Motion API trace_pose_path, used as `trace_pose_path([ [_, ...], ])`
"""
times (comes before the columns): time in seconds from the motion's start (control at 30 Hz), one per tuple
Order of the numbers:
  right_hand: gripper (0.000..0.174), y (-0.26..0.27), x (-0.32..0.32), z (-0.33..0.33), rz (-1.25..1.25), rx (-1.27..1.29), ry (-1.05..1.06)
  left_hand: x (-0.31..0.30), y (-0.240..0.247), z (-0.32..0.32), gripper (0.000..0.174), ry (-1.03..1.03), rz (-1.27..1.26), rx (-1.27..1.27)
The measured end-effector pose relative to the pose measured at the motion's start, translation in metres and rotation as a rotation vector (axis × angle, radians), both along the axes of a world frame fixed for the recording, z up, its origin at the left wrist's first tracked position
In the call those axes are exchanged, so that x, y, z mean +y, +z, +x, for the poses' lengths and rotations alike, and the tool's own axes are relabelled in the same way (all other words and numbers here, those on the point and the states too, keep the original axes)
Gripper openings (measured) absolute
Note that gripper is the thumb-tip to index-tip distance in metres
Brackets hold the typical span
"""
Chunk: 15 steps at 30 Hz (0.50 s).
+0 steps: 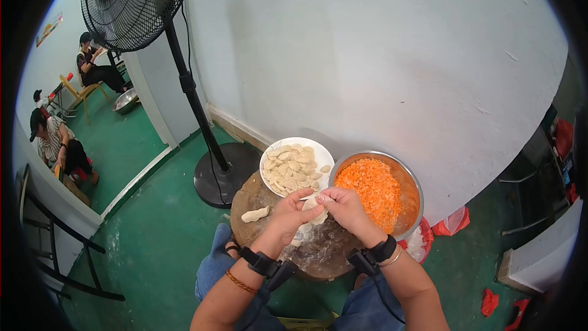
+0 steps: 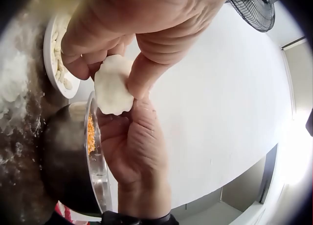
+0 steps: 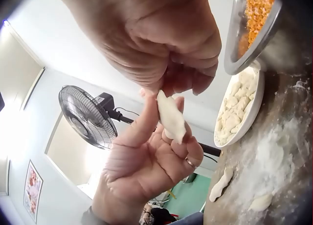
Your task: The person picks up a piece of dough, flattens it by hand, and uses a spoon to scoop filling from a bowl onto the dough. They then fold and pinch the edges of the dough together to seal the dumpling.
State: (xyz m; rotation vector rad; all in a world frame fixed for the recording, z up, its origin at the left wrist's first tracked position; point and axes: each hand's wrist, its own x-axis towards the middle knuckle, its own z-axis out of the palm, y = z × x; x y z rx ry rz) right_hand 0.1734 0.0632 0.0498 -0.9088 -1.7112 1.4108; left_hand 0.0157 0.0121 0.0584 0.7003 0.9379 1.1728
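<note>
Pale wall (image 1: 380,55) fills the upper middle and right of the frame, and green floor (image 1: 141,227) spreads across the lower left, running through the doorway at upper left. Along the wall's foot, a black standing fan (image 1: 138,3) has its base beside the upper-left edge of a round wooden block (image 1: 327,257), whose front edge lies between the person's knees. At the block's upper right, a metal bowl (image 1: 418,191) holds orange chopped filling (image 1: 369,185); just left of it, a white plate (image 1: 327,156) carries many shaped dough pieces (image 1: 291,168). White flour dusts the block, and a lumpy dough strip (image 1: 255,214) lies near its left edge. Above the middle of the block, the left hand (image 1: 286,216) pinches a pale dough round (image 1: 313,211) between thumb and fingers, while the right hand (image 1: 349,209), fingers curled, pinches its edge.
</note>
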Motion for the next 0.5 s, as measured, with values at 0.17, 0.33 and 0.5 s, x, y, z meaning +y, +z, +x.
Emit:
trace_pose_path([
  [0.17,0.021,0.002,-0.001,-0.001,-0.261,0.215,0.004,0.0,-0.005,0.001,0.051,0.034,0.046,-0.092],
  [0.33,0.019,0.001,-0.003,-0.001,-0.212,0.132,-0.003,0.0,-0.004,0.002,0.05,0.079,0.077,-0.053],
  [0.5,0.017,-0.007,0.002,0.0,-0.088,0.073,0.01,-0.001,-0.007,0.003,0.05,0.06,0.083,-0.041],
])
